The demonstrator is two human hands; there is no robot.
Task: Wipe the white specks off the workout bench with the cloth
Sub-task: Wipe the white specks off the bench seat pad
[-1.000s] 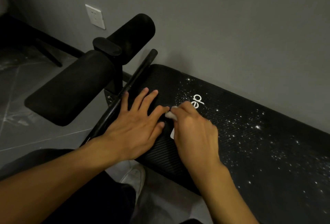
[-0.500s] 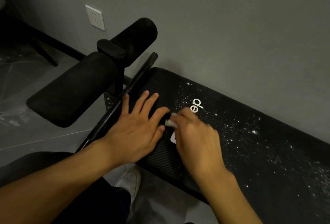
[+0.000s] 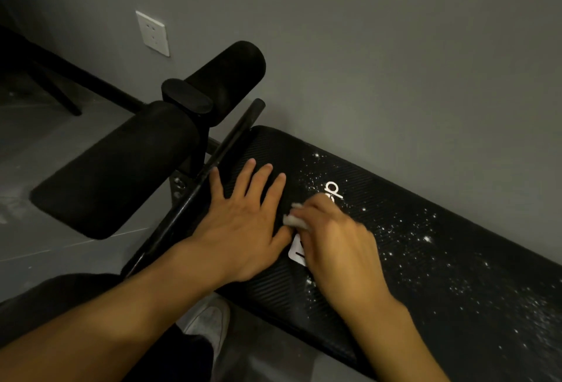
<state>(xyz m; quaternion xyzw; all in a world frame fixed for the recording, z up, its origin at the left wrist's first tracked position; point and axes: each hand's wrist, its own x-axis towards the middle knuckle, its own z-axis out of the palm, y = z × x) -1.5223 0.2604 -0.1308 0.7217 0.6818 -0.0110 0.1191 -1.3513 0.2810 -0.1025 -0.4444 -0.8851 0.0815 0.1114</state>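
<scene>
A plain grey wall (image 3: 395, 47) rises beyond both hands, and a grey tiled floor (image 3: 45, 153) spreads out to the left of the left hand. The workout bench (image 3: 456, 275) lies under the hands along the foot of the wall, its black pad ribbed with fine slanted lines and rounded at the corners. Two thick, matte black foam rollers, one near (image 3: 115, 181) and one beyond it (image 3: 228, 77), stick out past the left hand's fingertips on a capped post. A slim black bar (image 3: 219, 162) runs slantwise just beside that hand. The left hand (image 3: 240, 229) lies flat on the pad with its fingers spread. The right hand (image 3: 337, 244), somewhat blurred, touches its thumb side and has its fingers curled, pinching the cloth (image 3: 293, 219), a small crumpled white wad held against the pad between the two hands. A white wall socket (image 3: 153, 33) sits far above the left hand, and a pale shoe (image 3: 209, 321) shows below the left wrist. A white label (image 3: 296, 252) peeps out under the right hand, its print unreadable. Printed white lettering (image 3: 333, 190) beyond the right knuckles shows one letter like a "d", the next half covered. The white specks (image 3: 425, 238) are scattered thickly to the right of the right hand.
</scene>
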